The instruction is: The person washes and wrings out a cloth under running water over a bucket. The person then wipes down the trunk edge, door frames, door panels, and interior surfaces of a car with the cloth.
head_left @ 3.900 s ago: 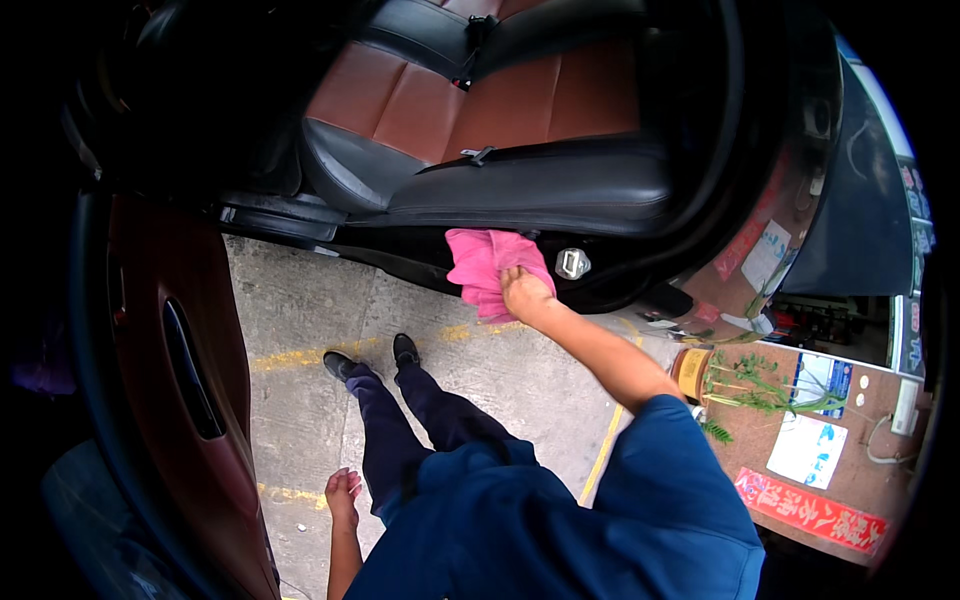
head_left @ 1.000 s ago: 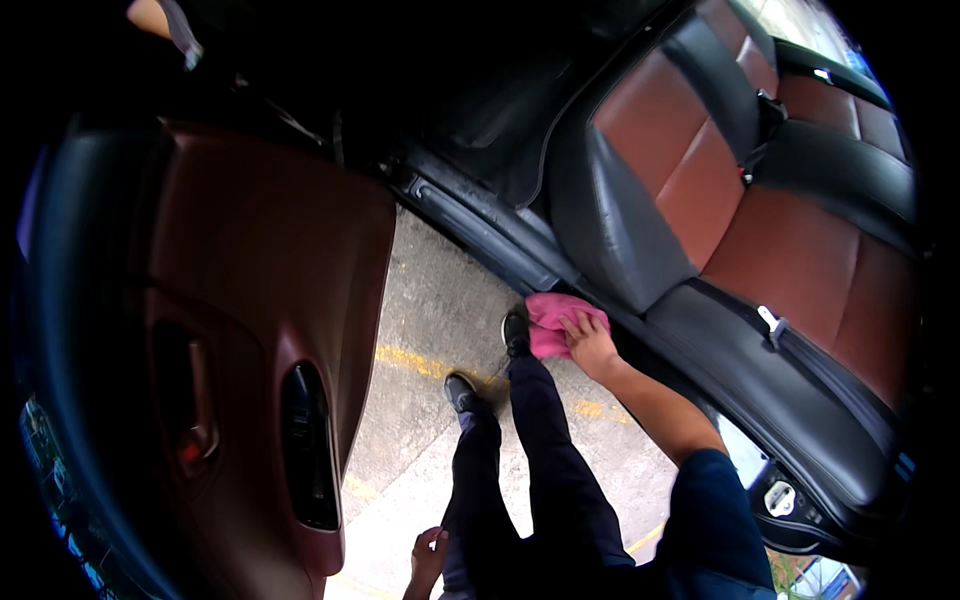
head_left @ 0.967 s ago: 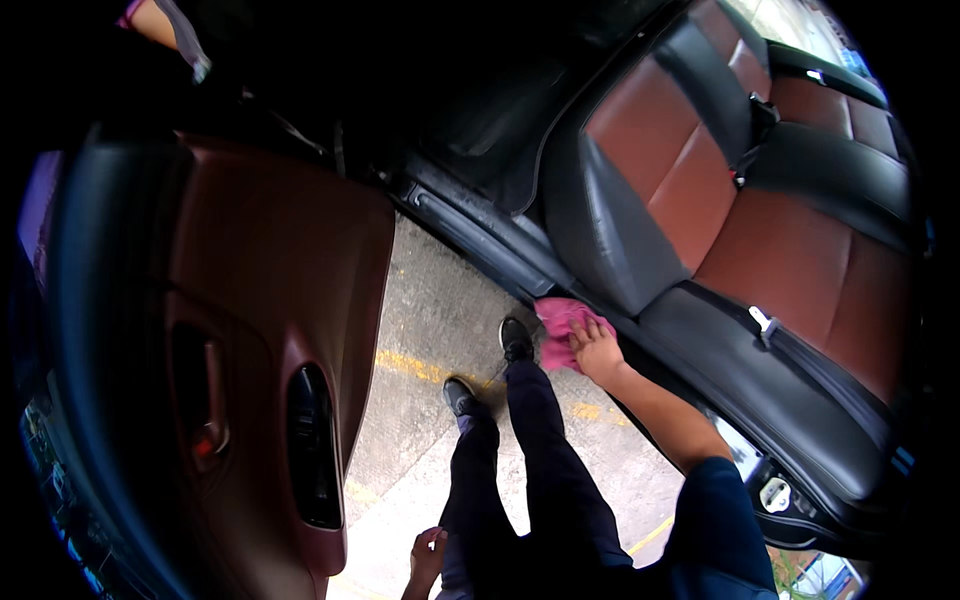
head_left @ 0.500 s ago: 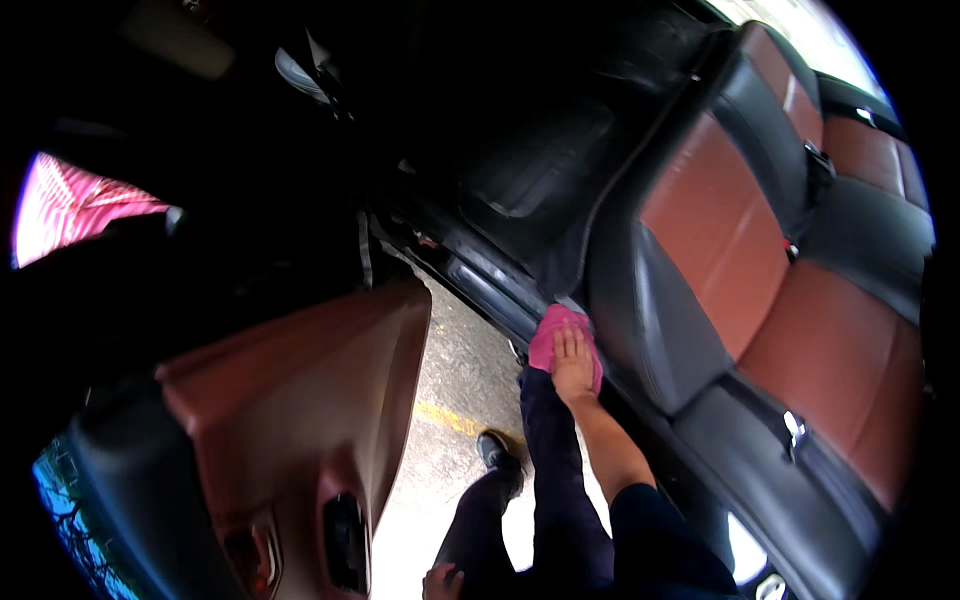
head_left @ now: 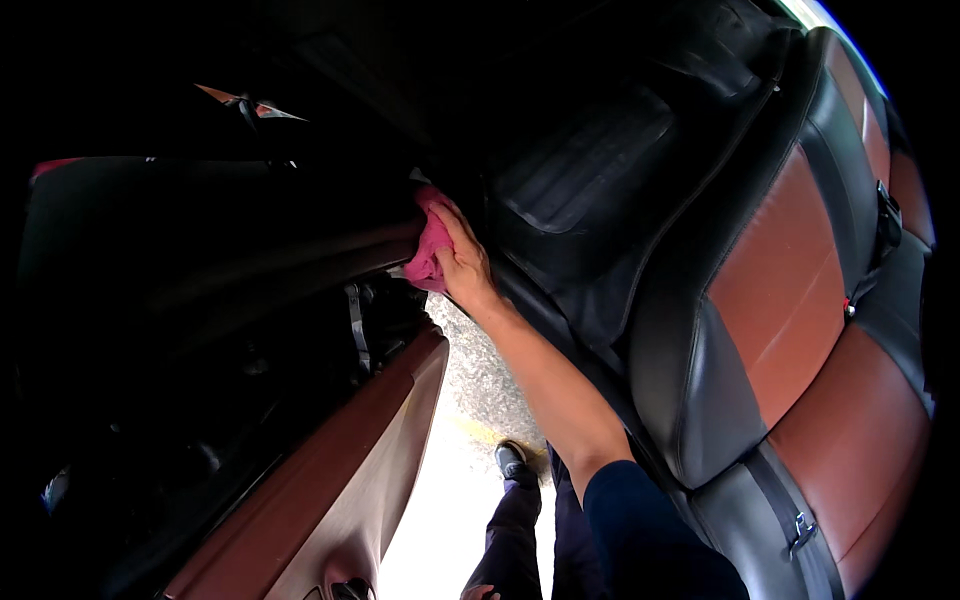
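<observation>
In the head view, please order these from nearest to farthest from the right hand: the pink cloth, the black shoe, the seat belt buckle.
1. Pink cloth: under the right hand, pressed against the dark door frame.
2. Black shoe: lower down, on the pavement below the forearm.
3. Seat belt buckle: far lower right, on the seat.
</observation>
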Demonstrator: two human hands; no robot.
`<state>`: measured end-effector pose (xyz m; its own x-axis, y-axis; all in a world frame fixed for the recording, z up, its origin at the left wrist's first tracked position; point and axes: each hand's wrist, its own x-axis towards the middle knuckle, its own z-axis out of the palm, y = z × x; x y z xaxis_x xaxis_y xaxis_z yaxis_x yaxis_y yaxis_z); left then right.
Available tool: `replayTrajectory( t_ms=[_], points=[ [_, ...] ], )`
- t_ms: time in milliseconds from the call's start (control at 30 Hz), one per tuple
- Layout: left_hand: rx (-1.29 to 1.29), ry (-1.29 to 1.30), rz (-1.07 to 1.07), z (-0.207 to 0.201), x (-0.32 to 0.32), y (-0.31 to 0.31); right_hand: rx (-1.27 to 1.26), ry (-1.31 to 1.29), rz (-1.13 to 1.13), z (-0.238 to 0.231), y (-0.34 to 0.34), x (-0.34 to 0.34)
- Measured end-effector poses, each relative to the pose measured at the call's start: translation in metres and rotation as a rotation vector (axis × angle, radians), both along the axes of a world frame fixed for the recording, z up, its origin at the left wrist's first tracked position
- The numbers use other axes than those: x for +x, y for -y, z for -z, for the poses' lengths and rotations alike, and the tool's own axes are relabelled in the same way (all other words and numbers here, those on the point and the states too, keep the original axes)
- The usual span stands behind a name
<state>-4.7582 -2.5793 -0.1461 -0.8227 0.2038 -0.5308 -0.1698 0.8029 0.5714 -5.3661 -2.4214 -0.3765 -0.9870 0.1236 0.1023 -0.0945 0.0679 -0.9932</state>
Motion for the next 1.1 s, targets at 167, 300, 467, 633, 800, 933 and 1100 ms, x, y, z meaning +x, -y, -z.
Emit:
replayTrajectory(
  t_ms=[167, 300, 467, 633, 800, 933, 1100],
  points=[
    [-0.049, 0.365, -0.335, -0.014, -0.063, -0.039, 0.628, 0.286, -0.098, 0.057, -0.068, 0.077],
    [-0.07, 0.43, -0.451, -0.038, -0.086, -0.032, 0.734, 0.328, -0.015, 0.044, -0.13, 0.167],
    [-0.073, 0.46, -0.401, -0.027, -0.064, -0.012, 0.439, 0.328, 0.221, 0.051, -0.087, 0.144],
    [-0.028, 0.377, -0.422, -0.016, -0.071, -0.011, -0.529, 0.435, 0.327, -0.049, 0.019, 0.011],
    [-0.043, 0.445, -0.466, -0.034, -0.103, -0.018, -0.685, -0.139, 0.18, -0.252, 0.009, 0.023],
    [-0.048, 0.508, -0.475, -0.017, -0.076, -0.001, -0.419, -0.765, 0.174, -0.395, 0.011, 0.025],
    [-0.086, 0.418, -0.392, -0.054, -0.107, -0.009, -0.15, -0.551, 0.251, -0.301, 0.016, 0.0]
  ],
)
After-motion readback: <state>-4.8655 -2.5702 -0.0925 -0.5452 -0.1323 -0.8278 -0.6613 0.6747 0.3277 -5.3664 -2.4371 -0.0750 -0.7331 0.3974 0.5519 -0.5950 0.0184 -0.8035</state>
